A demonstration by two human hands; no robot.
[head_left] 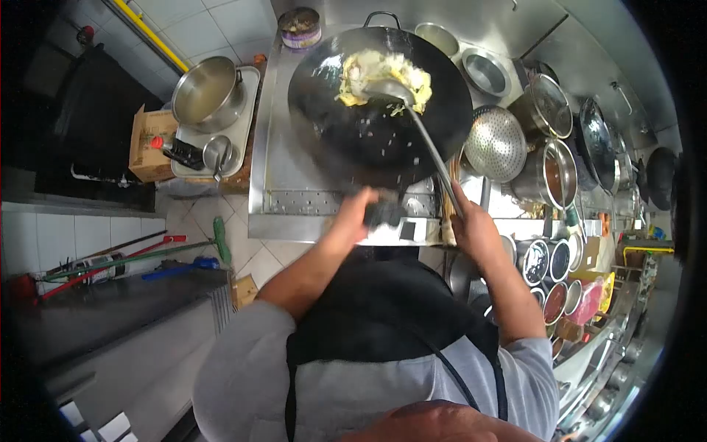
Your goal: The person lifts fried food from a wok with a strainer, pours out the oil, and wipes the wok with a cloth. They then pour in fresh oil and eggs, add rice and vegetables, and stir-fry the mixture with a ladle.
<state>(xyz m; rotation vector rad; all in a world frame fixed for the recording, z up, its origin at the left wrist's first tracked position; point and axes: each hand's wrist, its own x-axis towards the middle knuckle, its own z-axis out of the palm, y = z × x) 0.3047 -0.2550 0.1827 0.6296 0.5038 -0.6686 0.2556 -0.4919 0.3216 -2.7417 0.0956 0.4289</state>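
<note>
A large black wok (331, 132) sits on the steel stove, holding yellow and white food (409, 74) toward its far side. My right hand (475, 230) is wrapped round the long handle of a metal ladle (425, 134), whose bowl rests on the food. At the wok's near edge, my left hand (361, 215) is closed on a dark cloth (384, 214), which is blurred; the wok handle under it is hidden. Small pale bits lie scattered on the wok's near inner side.
To the left, a tray (252, 96) bears a steel pot (208, 94) and a small pan (219, 153). A can (300, 29) stands at the back left. Right of the wok are a perforated strainer (495, 144), a steel bowl (486, 72) and several pots and containers.
</note>
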